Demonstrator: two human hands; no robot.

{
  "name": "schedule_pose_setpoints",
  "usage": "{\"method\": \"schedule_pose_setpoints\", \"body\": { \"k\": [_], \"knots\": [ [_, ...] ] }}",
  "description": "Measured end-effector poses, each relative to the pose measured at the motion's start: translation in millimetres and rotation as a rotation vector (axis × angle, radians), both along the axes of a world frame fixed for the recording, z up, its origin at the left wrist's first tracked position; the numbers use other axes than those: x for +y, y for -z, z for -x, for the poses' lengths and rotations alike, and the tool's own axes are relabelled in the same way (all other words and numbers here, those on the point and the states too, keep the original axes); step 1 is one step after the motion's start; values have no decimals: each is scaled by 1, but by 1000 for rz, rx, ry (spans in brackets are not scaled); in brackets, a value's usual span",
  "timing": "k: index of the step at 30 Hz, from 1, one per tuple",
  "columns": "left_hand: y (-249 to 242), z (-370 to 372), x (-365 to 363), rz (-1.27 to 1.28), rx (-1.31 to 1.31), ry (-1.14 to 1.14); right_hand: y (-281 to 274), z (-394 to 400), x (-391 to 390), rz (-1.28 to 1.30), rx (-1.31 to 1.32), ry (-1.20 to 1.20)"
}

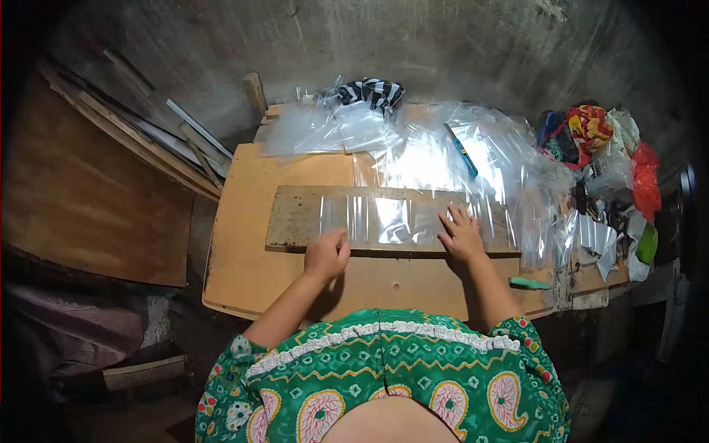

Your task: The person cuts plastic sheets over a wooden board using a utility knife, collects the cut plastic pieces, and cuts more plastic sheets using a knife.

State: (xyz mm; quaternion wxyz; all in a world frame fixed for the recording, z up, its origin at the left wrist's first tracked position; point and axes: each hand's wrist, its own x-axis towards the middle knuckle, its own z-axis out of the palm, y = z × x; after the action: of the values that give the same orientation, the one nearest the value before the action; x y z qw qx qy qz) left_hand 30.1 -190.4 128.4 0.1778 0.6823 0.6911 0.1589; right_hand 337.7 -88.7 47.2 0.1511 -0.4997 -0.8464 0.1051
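A clear plastic sheet (393, 220) lies along a worn wooden board (293, 214), and light glares off its middle. My left hand (327, 255) is closed, its fingers curled at the sheet's lower left corner by the board's front edge. What those fingers hold, if anything, I cannot tell. Farther right, my right hand (463, 234) rests on the sheet with its fingers spread. Behind the board is a large pile of clear plastic (425, 159), with a blue cutter knife (461, 151) lying on it. A green-handled tool (529, 283) sits near the table's front right edge.
The board rests on a tan wooden table (247, 221). A black-and-white striped cloth (371, 94) is at the back. Colourful cloths (589, 129), a red plastic bag (645, 181) and plastic scraps (597, 238) crowd the right side. Wooden planks (140, 144) lean at the left.
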Motion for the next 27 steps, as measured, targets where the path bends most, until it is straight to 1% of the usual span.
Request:
{"method": "schedule_pose_setpoints", "body": {
  "k": [1, 2, 3, 4, 5, 7, 9, 10, 12, 14, 16, 17, 18, 21, 25, 27],
  "knots": [
    [8, 5, 3, -7, -5, 7, -12, 3, -2, 17, -58, 52],
    [21, 11, 11, -158, 197, 60, -20, 9, -2, 32, -116, 107],
    [40, 7, 22, -317, 404, 101, -11, 9, 4, 14, -115, 113],
    [51, 13, 27, -221, 375, 83, -6, 23, 7, 6, -102, 171],
    [54, 14, 28, -220, 369, 95, -1, 39, 6, 3, -91, 229],
    [62, 10, 32, -317, 431, 167, 4, 84, -2, -57, 191, 56],
    [63, -3, 28, -322, 437, 163, -10, 126, -12, 116, 330, -120],
    [59, -22, 28, -327, 456, 138, -8, 120, -14, 119, 343, -133],
    [47, -14, 32, -300, 460, 131, -6, 132, -26, -54, 107, -109],
    [49, -3, 40, -267, 503, 76, -2, 128, -23, -45, 83, -130],
    [37, 17, 44, -224, 537, 51, -6, 119, -24, -23, 44, -135],
    [32, 11, 39, -187, 595, 6, -4, 102, -25, -26, 56, -156],
    [33, 16, 37, -200, 609, -53, -5, 99, -25, -22, 60, -144],
    [26, 23, 28, -203, 604, -96, -10, 91, -26, -10, 69, -130],
    [20, 20, 36, -275, 550, -39, -1, 82, -23, -38, 50, -166],
    [18, 18, 54, -294, 548, 108, -1, 80, -21, -56, 13, -185]
  ]
}}
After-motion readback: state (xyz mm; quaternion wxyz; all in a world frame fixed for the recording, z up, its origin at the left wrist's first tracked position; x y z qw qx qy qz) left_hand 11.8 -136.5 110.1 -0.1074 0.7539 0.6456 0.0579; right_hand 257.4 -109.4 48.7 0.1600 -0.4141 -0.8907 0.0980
